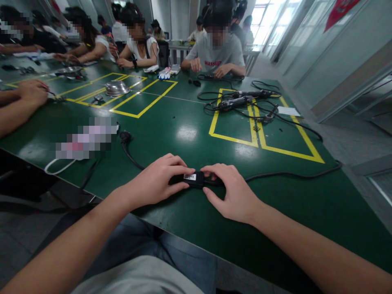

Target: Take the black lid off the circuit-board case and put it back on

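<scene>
A small black power adapter [198,179] with a white label lies just above the green table near its front edge, held between both hands. My left hand [159,177] grips its left end with thumb and fingers, covering that part. My right hand [234,190] has its thumb and fingertips at the right end, where a black cable [275,174] leaves and runs right across the table. On the left, a black cord with a plug [125,137] leads in under my left hand. Whether the adapter touches the tabletop I cannot tell.
Black electric screwdrivers [235,103] with tangled cables lie in the yellow-taped area at right. A metal bowl [117,88] stands at back left, near a blurred pinkish item [88,139]. Another person's hand [33,92] is at far left; several people sit around the table.
</scene>
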Tool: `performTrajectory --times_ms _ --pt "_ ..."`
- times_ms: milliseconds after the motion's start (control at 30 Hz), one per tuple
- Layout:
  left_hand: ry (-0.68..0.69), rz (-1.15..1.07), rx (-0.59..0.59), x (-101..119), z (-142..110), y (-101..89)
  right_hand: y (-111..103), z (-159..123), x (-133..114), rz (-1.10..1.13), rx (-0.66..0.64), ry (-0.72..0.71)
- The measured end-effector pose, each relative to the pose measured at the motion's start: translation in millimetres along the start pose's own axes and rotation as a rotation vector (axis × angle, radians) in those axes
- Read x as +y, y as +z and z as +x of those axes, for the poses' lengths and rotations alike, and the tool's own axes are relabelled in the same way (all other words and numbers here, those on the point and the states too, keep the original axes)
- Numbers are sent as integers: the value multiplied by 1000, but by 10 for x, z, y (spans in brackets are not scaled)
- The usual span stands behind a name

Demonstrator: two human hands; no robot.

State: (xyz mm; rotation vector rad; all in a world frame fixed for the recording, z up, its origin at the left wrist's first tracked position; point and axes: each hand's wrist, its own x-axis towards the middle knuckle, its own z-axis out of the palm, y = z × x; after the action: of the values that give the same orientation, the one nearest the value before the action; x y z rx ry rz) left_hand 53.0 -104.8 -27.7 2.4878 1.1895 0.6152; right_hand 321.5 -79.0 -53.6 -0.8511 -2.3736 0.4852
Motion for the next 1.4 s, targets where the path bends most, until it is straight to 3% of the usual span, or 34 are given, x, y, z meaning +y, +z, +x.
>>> performTrajectory --times_ms 467,567,733,833,1000,1200,1400 --pt "-19 240 -176 139 152 -144 81 10 121 14 -28 66" --pt "-36 190 -176 122 153 -173 103 16 131 14 -28 78" --pt "-128 -22 -49 -30 171 -207 129 33 111 12 -22 116" --pt "-205 38 31 -125 233 -140 127 39 93 22 -17 148" --pt "-346 108 14 -263 303 7 99 40 102 34 -46 116" --pt "-192 109 161 -206 28 -47 86 40 101 -5 -46 56" --pt "-144 8 56 -82 -237 -20 94 19 93 45 -10 41"
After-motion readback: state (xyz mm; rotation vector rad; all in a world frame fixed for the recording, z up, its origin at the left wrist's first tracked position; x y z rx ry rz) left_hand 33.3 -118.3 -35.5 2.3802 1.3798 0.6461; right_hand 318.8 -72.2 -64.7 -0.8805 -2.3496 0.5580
